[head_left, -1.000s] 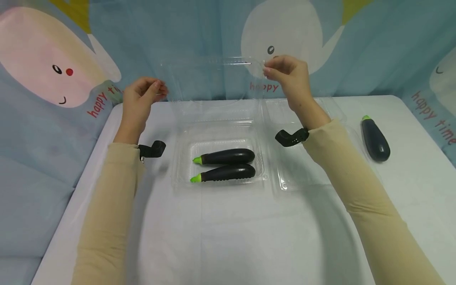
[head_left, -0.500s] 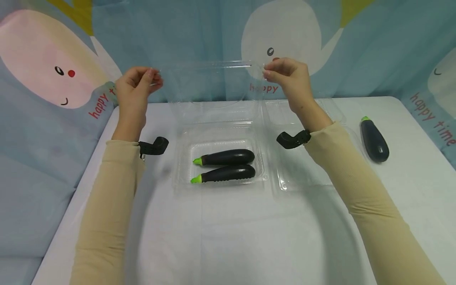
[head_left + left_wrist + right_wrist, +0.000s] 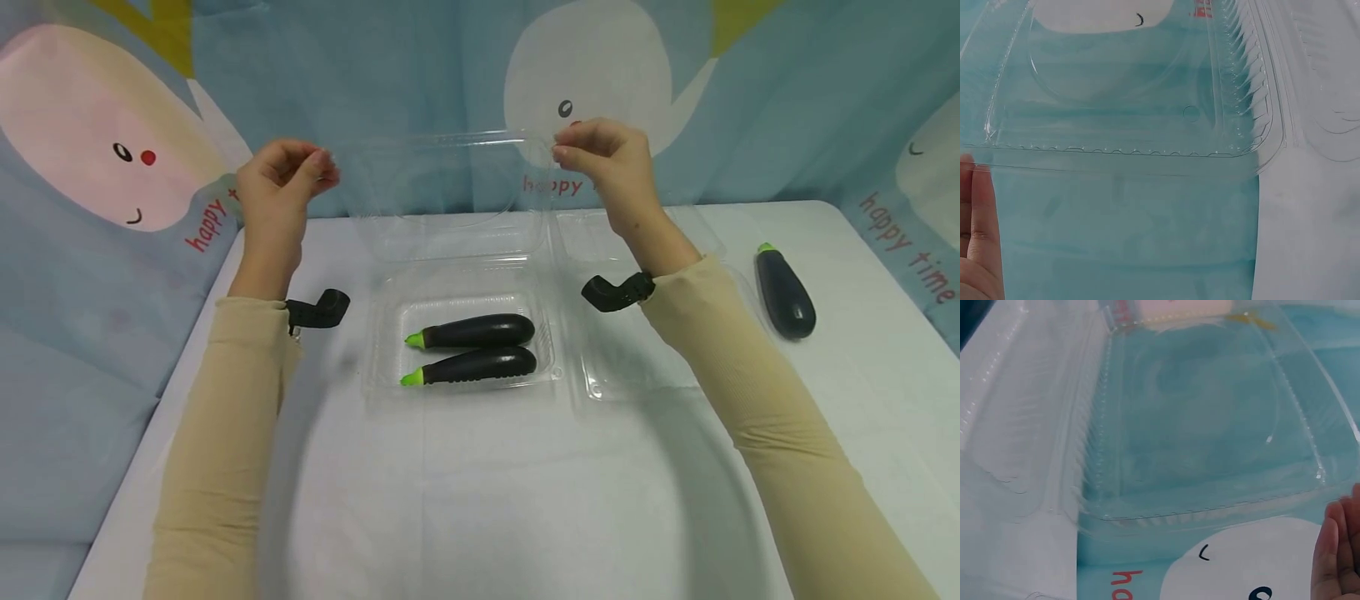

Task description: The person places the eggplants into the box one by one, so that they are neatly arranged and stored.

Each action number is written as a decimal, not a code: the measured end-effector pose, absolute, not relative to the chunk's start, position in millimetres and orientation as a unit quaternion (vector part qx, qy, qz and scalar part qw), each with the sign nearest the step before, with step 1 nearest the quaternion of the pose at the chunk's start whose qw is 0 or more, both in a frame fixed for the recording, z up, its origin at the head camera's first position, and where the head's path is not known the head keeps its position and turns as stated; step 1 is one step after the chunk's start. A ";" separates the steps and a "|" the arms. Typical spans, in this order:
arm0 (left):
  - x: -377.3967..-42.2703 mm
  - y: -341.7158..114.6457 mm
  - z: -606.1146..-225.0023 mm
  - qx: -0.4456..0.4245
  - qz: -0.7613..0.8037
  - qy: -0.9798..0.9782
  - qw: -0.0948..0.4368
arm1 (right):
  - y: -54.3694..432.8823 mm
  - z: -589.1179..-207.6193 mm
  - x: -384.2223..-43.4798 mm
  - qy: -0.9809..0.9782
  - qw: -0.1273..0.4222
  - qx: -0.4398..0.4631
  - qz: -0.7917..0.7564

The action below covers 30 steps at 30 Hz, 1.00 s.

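Note:
In the head view a clear plastic clamshell container sits on the table with its hinged lid raised upright behind the base. Two dark eggplants with bright green stems lie side by side in the base, stems to the left. My left hand pinches the lid's upper left corner. At the opposite upper corner my right hand pinches the rim between thumb and fingers. Left-hand fingers show against the lid's edge in the left wrist view, and right-hand fingers in the right wrist view.
Right of the container stands a second clear clamshell, partly hidden under the right forearm. Farther right, another eggplant lies on the white table. A blue printed curtain hangs behind the table's back edge.
My left hand has moved up and slightly left to the lid's upper corner. The lid's top edge has dropped a little. My right hand stays nearly in place.

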State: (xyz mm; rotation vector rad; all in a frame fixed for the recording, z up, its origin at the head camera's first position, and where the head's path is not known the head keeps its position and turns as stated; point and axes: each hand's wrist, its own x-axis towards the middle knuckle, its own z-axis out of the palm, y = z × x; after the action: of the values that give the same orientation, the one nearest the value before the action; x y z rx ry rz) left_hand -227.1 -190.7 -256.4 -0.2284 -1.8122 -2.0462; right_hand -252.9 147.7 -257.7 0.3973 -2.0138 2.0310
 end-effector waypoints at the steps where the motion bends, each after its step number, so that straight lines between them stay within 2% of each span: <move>1: -227.0 -191.5 -256.6 -0.082 -0.731 -0.648 0.198 | 147.5 -257.1 -253.2 -0.685 0.129 0.143 0.702; 9: -226.7 -193.8 -258.8 -0.083 -0.733 -0.644 0.201 | 148.5 -248.1 -254.2 -0.657 0.120 0.158 0.727; 18: -214.5 -194.4 -254.5 -0.095 -0.745 -0.633 0.188 | 159.1 -245.5 -247.3 -0.645 0.080 0.189 0.736; 24: -202.2 -198.8 -255.1 -0.102 -0.742 -0.630 0.203 | 161.4 -242.1 -243.4 -0.638 0.050 0.221 0.736; 30: -189.2 -201.7 -259.4 -0.109 -0.708 -0.663 0.217 | 164.6 -246.4 -238.8 -0.645 0.062 0.258 0.716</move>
State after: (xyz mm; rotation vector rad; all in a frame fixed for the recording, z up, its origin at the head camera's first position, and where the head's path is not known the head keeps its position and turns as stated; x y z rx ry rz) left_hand -189.2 -201.7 -259.4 -0.3020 -1.8365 -1.9612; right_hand -238.8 164.6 -246.4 0.7789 -1.9518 2.1662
